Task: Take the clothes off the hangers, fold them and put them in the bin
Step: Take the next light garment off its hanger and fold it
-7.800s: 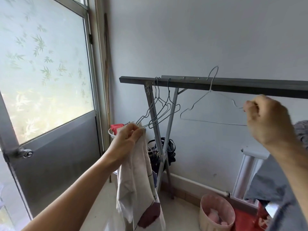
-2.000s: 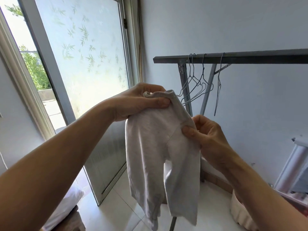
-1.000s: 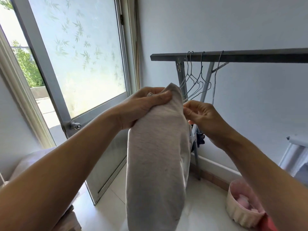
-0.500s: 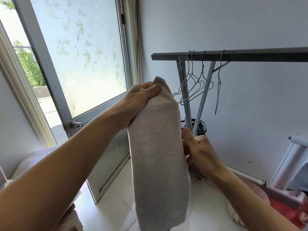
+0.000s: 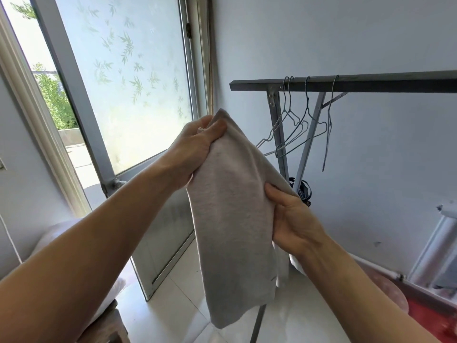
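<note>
left arm comes up and forward from the lower left, forearm bare, wrist bent a little. left hand (image 5: 195, 147) sits at the top of the cloth (image 5: 232, 231), fingers and thumb curled over the top edge, bunching it in a tight grip. right arm comes in from the lower right, lower than the left. right hand (image 5: 291, 219) clasps the cloth's right edge roughly a third of the way down, thumb on the near face, fingers wrapped behind and hidden

cloth: pale grey knit, doubled lengthwise into a narrow strip. held in the air in front of the left end of the rack (image 5: 371, 84), touching neither rack nor floor. its top end is below the rack's bar and left of the rack's post; the right hand's grip is in front of the rack's legs. long axis near vertical, leaning slightly: top end up and left, bottom end hanging free toward the floor. between the two hands its right edge slants down to the right; below the right hand it hangs slack. another layer shows behind the lower right edge

rack: dark flat bar, level, on grey crossed legs. four bare wire hangers (image 5: 300, 125) hooked near the bar's left end, three bunched, one apart to the right, seen edge-on. frosted door (image 5: 138, 82) with leaf pattern left of the rack, standing open. pinkish shape (image 5: 388, 290) on the floor below the rack, blurred; cannot tell what it is
</note>
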Available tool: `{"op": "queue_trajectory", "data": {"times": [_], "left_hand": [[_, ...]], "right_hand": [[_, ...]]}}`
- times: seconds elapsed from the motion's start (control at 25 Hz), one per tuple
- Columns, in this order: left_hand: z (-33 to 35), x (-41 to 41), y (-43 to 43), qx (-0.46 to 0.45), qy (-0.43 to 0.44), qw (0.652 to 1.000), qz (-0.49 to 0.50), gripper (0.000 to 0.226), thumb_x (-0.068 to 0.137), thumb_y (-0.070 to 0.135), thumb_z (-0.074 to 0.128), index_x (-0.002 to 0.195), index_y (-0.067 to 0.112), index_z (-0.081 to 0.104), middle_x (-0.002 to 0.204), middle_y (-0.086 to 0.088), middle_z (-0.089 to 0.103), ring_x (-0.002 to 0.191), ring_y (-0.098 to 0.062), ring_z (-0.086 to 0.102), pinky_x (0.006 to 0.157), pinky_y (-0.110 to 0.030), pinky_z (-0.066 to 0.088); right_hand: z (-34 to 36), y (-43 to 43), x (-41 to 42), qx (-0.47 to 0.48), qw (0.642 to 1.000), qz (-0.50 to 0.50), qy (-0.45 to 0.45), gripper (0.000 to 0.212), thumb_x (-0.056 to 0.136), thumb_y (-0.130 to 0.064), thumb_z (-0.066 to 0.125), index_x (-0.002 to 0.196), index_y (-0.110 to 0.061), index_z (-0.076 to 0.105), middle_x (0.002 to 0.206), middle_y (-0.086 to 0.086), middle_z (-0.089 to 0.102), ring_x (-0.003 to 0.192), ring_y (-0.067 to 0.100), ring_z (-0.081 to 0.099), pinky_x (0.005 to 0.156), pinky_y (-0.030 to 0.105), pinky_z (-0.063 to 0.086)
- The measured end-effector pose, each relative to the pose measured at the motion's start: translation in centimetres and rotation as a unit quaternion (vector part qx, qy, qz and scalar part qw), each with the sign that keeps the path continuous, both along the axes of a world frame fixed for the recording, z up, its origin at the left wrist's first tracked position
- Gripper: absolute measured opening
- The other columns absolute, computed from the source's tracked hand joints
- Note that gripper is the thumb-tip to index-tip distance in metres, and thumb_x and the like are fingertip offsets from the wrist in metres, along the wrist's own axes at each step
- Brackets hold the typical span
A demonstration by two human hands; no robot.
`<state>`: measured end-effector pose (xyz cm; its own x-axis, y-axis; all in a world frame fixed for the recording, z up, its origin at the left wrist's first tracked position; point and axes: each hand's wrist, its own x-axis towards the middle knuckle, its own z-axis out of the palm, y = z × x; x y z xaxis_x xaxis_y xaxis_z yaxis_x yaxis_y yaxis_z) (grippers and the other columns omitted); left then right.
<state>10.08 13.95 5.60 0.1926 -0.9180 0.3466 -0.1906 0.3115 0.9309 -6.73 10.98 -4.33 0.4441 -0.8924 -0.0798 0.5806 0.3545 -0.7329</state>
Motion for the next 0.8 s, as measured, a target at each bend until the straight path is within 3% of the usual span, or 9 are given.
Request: {"op": "queue_trajectory", "data": {"times": [0.12,0.2,0.24,0.32,0.36,0.44,0.56,0.68,0.8], "left_hand": [[-0.4,0.2,-0.5,-0.035,-0.094,0.991,0.092,0.019,0.098,0.031,0.056,0.084,0.019,0.061,0.075,0.008,0.058,0.067,-0.003,0.056,0.065,-0.02,0.046],[-0.7,0.1,-0.8,-0.044,-0.119,0.985,0.121,0.02,0.096,0.034,0.057,0.087,0.017,0.063,0.078,0.006,0.059,0.07,-0.005,0.055,0.067,-0.021,0.045],[-0.8,0.1,-0.9,-0.049,-0.122,0.983,0.127,0.022,0.096,0.035,0.058,0.09,0.015,0.064,0.079,0.005,0.06,0.07,-0.006,0.056,0.067,-0.022,0.045],[-0.6,0.1,-1.0,-0.068,-0.119,0.982,0.131,0.028,0.093,0.036,0.061,0.095,0.009,0.066,0.081,0.002,0.062,0.072,-0.008,0.058,0.068,-0.024,0.048],[-0.3,0.1,-1.0,-0.084,-0.116,0.981,0.128,0.03,0.092,0.036,0.064,0.096,0.007,0.068,0.081,0.001,0.064,0.072,-0.008,0.059,0.069,-0.026,0.05],[0.5,-0.1,-0.9,-0.122,-0.122,0.977,0.124,0.028,0.088,0.037,0.069,0.092,0.009,0.071,0.078,0.002,0.067,0.069,-0.006,0.061,0.067,-0.025,0.051],[1.8,-0.4,-0.8,-0.157,-0.141,0.971,0.11,0.017,0.083,0.034,0.075,0.082,0.017,0.073,0.07,0.01,0.067,0.064,0.003,0.06,0.063,-0.015,0.048],[2.5,-0.6,-0.9,-0.168,-0.142,0.971,0.089,0.012,0.081,0.029,0.078,0.077,0.019,0.073,0.067,0.012,0.068,0.063,0.003,0.06,0.064,-0.014,0.048],[2.6,-0.5,-1.4,-0.153,-0.143,0.975,0.076,0.012,0.08,0.027,0.079,0.073,0.021,0.073,0.062,0.014,0.067,0.061,0.002,0.059,0.063,-0.015,0.048]], "right_hand": [[-0.5,0.2,0.5,0.044,0.987,-0.127,0.085,0.03,0.064,-0.011,0.082,0.09,-0.003,0.068,0.077,0.01,0.073,0.069,0.023,0.071,0.064,0.04,0.06],[-0.7,0.7,0.5,0.025,0.97,-0.209,0.125,0.031,0.07,-0.016,0.084,0.075,-0.011,0.054,0.071,0.004,0.064,0.064,0.02,0.062,0.071,0.04,0.059],[-0.7,1.0,0.4,0.003,0.964,-0.231,0.128,0.033,0.073,-0.018,0.082,0.078,-0.016,0.05,0.075,0.002,0.061,0.066,0.018,0.059,0.073,0.038,0.057],[-0.5,1.7,0.0,-0.064,0.97,-0.219,0.084,0.033,0.076,-0.015,0.079,0.097,-0.021,0.054,0.084,-0.001,0.067,0.07,0.015,0.066,0.069,0.032,0.058],[-0.5,1.9,-0.2,-0.099,0.975,-0.189,0.064,0.043,0.073,-0.013,0.079,0.108,-0.024,0.056,0.086,-0.002,0.072,0.073,0.014,0.071,0.066,0.029,0.058],[-0.4,2.0,-0.4,-0.168,0.969,-0.148,0.109,0.052,0.067,-0.014,0.081,0.114,-0.022,0.061,0.089,-0.004,0.075,0.079,0.013,0.073,0.067,0.027,0.058],[-0.5,1.6,-0.7,-0.258,0.921,-0.178,0.233,0.023,0.074,-0.016,0.081,0.093,-0.016,0.068,0.085,0.001,0.073,0.075,0.013,0.069,0.062,0.022,0.054],[-0.5,1.0,-1.3,-0.332,0.871,-0.195,0.306,0.018,0.075,-0.024,0.079,0.078,-0.016,0.063,0.093,-0.003,0.066,0.084,0.011,0.063,0.067,0.023,0.052],[0.4,0.8,-2.1,-0.334,0.897,-0.096,0.272,0.013,0.072,-0.02,0.066,0.078,-0.017,0.055,0.074,-0.006,0.062,0.07,0.011,0.06,0.062,0.031,0.051]]}}
